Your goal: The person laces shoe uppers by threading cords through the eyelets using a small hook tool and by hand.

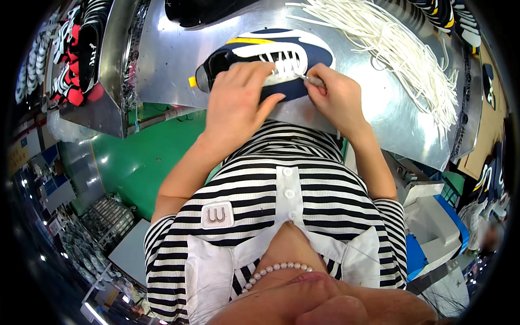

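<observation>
Right fingertips (pixel 313 80) pinched together on the end of a white lace (pixel 287 69), just at the eyelet rows. Right hand (pixel 337 97) resting against the near side of the shoe. Left fingers (pixel 254 73) spread and curved over the tongue and eyelets, pressing down, not closed around anything. Left hand (pixel 235 105) covering the middle of a navy sneaker (pixel 292 54) with white panels and a yellow stripe, lying sideways on the metal workbench (pixel 162 59), close to the near edge.

Lacing apparently partway done: several white crossings visible over the tongue, count hidden by the hands. Upper eyelets probably left to thread, ends untied as far as visible.

Farther out: a large loose bundle of white laces (pixel 401 54) spread across the bench to the right, untouched. Stacked shoes (pixel 76 49) in red and black on the far left.
</observation>
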Available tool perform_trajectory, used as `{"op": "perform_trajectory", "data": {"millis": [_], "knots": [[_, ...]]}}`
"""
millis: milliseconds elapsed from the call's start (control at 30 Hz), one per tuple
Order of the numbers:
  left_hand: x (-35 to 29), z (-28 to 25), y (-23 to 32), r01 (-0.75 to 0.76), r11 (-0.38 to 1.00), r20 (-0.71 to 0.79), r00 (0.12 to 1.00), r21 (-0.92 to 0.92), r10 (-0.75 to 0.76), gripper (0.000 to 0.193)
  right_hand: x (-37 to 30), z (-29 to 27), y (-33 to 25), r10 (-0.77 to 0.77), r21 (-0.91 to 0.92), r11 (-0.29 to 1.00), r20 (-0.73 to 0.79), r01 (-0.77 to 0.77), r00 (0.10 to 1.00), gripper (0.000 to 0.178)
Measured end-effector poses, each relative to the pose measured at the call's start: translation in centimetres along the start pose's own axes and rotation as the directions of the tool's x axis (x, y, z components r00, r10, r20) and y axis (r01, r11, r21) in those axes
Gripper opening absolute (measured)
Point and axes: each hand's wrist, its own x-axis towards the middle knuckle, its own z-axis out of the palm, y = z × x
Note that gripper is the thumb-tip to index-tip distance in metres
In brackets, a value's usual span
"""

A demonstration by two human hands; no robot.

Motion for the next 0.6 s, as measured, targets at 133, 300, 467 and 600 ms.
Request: {"op": "perform_trajectory", "data": {"millis": [133,300,467,600], "knots": [[2.0,2.9,-1.6,0.044,0.997,-0.085,0.995,-0.057,-0.049,0.028,-0.4,-2.1,-3.2,-0.044,0.100,0.994,0.057,0.038,0.997,0.010],[3.5,2.3,-2.9,-0.034,0.984,-0.212,0.977,-0.177,-0.005,0.029,-4.5,-1.8,-2.6,-0.173,0.243,0.968,0.461,0.064,0.870,0.022],[3.3,1.8,-2.8,-0.053,0.996,-0.295,0.955,-0.078,0.028,0.030,-2.5,-3.1,-2.6,0.025,0.374,0.917,0.297,-0.140,0.955,0.023],[3.1,0.4,-0.5,-0.117,0.981,-0.285,0.956,-0.155,0.069,0.026,0.6,-0.4,-2.4,0.292,0.552,0.778,0.104,-0.300,0.951,0.023]]}}
